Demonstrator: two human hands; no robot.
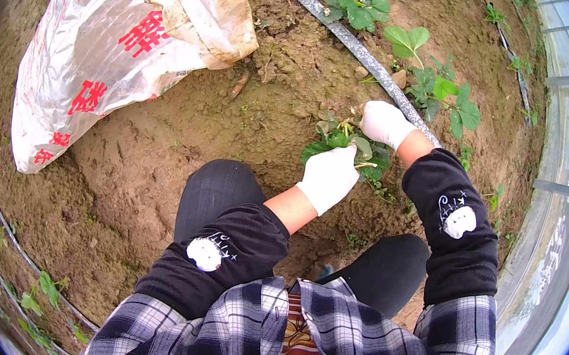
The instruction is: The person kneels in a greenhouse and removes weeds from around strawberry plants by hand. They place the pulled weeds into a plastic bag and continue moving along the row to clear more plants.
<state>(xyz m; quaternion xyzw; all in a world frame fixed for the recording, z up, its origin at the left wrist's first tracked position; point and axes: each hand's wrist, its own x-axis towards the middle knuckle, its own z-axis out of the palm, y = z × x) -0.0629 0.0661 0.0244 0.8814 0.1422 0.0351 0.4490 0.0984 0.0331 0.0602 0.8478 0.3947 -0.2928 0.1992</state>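
Observation:
Both my hands wear white gloves and work at a low, leafy green plant [326,148], which looks like strawberry, growing from the brown soil. My left hand [330,177] is closed on its leaves and stems, and a pale cut or broken stem [367,165] sticks out beside the fingers. Just beyond, on the plant's far right side, my right hand [387,125] has its fingers curled in, with withered brownish stems [356,114] at the fingertips. The gloves partly hide the plant's middle.
A white plastic woven sack [102,46] with red printing lies on the left, its soiled mouth folded. A grey irrigation hose [355,49] curves past my right hand. More green plants [363,7] grow along it. Clear plastic greenhouse sheeting [562,241] stands at the right.

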